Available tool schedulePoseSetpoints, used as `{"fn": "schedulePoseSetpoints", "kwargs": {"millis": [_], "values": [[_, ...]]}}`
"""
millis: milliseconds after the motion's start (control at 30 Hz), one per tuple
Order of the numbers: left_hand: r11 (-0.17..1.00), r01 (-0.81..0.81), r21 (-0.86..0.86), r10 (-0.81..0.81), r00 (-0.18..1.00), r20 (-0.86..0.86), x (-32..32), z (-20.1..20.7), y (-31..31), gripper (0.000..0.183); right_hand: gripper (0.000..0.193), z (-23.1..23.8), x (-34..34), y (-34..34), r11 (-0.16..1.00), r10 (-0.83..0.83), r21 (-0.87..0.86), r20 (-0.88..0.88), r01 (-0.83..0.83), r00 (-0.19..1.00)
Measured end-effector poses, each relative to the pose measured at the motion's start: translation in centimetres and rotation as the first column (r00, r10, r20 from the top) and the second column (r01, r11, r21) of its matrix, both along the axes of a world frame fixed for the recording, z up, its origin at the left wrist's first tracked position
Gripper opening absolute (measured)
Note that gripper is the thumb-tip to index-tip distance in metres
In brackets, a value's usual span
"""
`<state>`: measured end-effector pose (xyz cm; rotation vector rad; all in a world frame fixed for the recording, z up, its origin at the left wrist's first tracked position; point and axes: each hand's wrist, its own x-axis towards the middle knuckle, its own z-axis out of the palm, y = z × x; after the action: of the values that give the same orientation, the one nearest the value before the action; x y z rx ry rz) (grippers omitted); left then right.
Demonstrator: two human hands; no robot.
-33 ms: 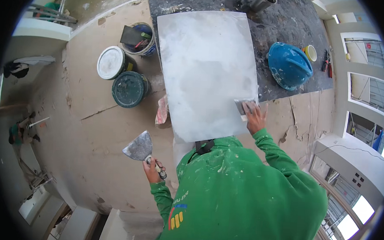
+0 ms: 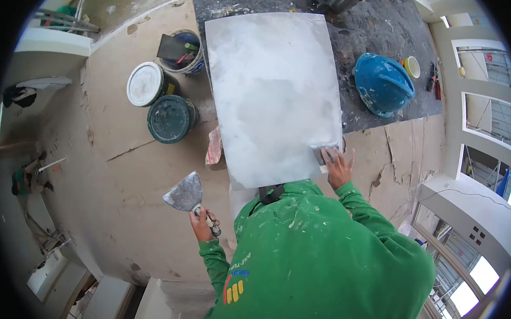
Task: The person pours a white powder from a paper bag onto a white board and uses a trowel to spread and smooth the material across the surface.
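A whitish rectangular board (image 2: 270, 74) lies lengthwise in front of me, its surface smeared with cloudy white patches. Over its near right corner, my right hand (image 2: 339, 170) presses a flat grey tool (image 2: 320, 155) against the face, fingers spread across its back; its exact kind is partly hidden. Off to the left of the board, my left hand (image 2: 203, 224) grips the handle of a wide putty knife (image 2: 185, 192). The blade is smeared with pale residue and points up and left, touching nothing.
Beneath the board's far part is a dark, spattered tabletop (image 2: 376, 128) bearing a blue hard hat (image 2: 384, 85), a yellow cup (image 2: 411, 67), red-handled pliers (image 2: 436, 87) and a metal container (image 2: 347, 1). Left stand a white-lidded bucket (image 2: 145, 84), a green-lidded one (image 2: 169, 119) and a tool-filled bucket (image 2: 198, 64).
My right hand and the grey tool have slid a little toward me along the board's right side. My left hand keeps the putty knife in nearly the same place.
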<state>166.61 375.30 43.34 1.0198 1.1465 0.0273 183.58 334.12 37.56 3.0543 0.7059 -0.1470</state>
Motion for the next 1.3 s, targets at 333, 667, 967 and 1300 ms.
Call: {"fn": "schedulePoseSetpoints", "kwargs": {"millis": [333, 667, 967, 1300], "values": [[0.945, 0.288, 0.155, -0.298, 0.953, 0.045, 7.6, 2.2, 4.2, 0.018, 0.055, -1.5, 5.1, 2.4, 0.988, -0.152, 0.029, 0.047, 0.15, 0.987], [0.966, 0.126, 0.224, -0.134, 0.991, 0.018, 2.5, 3.6, 1.0, 0.022, 0.044, -4.8, 39.8, 6.1, 0.991, -0.126, -0.007, 0.269, 0.133, 0.955], [0.986, 0.084, 0.141, -0.088, 0.996, 0.019, 1.1, 2.9, -3.0, 0.023, 0.052, 4.7, 39.5, 7.8, 0.98, -0.023, 0.192, 0.382, -0.055, 0.924], [0.988, 0.157, 0.001, -0.157, 0.987, 0.035, 4.8, 1.2, -4.7, 0.022, 0.062, -1.3, 18.2, 4.2, 0.997, 0.066, 0.017, 0.144, -0.069, 0.987]]}}
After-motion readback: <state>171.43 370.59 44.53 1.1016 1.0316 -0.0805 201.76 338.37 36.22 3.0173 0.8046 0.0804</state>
